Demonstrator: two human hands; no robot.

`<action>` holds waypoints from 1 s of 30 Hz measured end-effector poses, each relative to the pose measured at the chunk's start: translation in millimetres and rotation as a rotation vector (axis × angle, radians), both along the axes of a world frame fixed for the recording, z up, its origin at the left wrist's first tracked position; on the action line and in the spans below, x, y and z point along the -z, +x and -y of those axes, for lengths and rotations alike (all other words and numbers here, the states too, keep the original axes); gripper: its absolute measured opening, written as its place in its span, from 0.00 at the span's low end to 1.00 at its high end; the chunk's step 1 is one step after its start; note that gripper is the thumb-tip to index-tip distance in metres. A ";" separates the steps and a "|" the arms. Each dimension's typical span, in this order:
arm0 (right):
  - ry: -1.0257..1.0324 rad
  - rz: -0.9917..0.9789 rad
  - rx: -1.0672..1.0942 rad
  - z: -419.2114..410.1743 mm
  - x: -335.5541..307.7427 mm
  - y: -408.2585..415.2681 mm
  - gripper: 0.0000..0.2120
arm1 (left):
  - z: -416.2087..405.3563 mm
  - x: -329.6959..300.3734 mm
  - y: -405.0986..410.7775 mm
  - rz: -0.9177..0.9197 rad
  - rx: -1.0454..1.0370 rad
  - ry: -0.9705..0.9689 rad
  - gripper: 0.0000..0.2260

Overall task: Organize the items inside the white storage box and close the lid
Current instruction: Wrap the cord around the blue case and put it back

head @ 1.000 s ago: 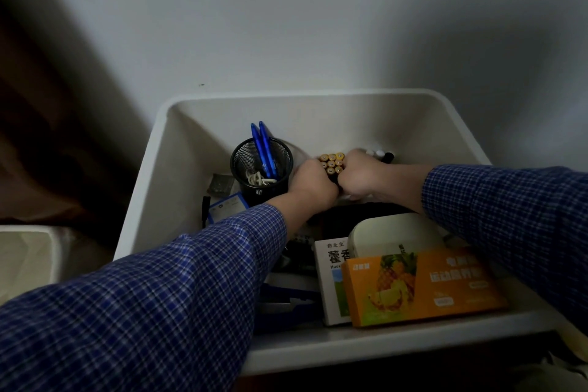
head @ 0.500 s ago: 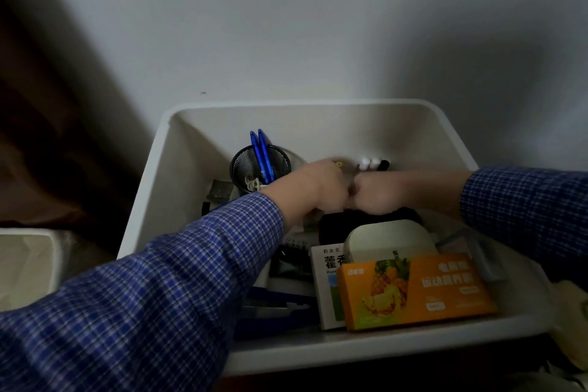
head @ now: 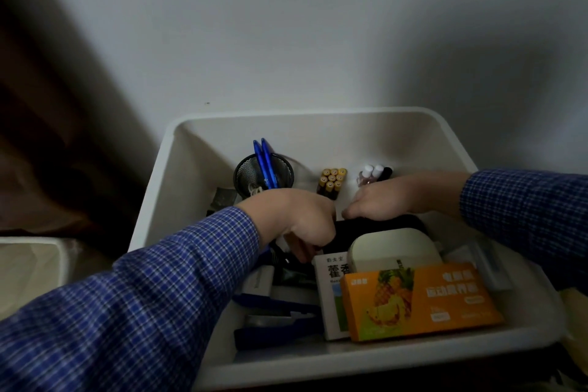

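Note:
The white storage box (head: 302, 113) stands open against the wall. At its back are a black mesh cup with blue pens (head: 264, 173), a bundle of batteries (head: 331, 183) standing on end, and small bottles (head: 374, 173). My left hand (head: 302, 219) curls down over the left end of a black case (head: 381, 227) in the middle of the box. My right hand (head: 388, 197) grips the case's far edge, thumb pointing left. Closer to me lie a cream rounded device (head: 391, 248), a white carton (head: 331, 274) and an orange carton (head: 420, 299).
Blue-handled tools (head: 273, 305) and dark small items fill the box's left front, partly under my left sleeve. Another pale bin (head: 31, 251) sits lower left. A plain wall rises directly behind the box. No lid is in view.
Both hands let go of the battery bundle, which now stands by the back wall. They drew back toward me and closed onto the black case.

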State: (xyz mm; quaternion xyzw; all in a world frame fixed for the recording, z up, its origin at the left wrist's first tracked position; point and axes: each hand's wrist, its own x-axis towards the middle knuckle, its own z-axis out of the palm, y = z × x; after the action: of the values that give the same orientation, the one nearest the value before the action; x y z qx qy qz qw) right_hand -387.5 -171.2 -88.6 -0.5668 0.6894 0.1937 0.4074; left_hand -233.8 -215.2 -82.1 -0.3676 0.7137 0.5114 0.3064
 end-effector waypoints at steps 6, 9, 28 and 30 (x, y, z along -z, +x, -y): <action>-0.047 0.024 -0.042 -8.9 -11.9 0.2 0.18 | -1.6 2.4 -0.8 -0.067 -0.087 0.077 0.14; -0.087 0.036 -0.048 -17.1 -11.6 0.5 0.18 | -4.6 0.7 0.1 -0.066 -0.089 0.082 0.15; -0.295 0.235 -0.126 -6.2 -37.4 95.4 0.10 | -12.6 -78.1 187.2 -0.412 0.027 -0.578 0.05; -0.279 0.207 0.012 -0.4 -16.5 121.5 0.17 | -19.8 -69.8 195.2 -0.574 -0.029 -0.709 0.07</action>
State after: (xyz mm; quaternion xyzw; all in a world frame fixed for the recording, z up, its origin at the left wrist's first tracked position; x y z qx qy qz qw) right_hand -266.0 -170.8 -72.1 -0.6306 0.6673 0.0341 0.3947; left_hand -38.6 -195.4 -12.3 -0.3031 0.8955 0.3210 -0.0559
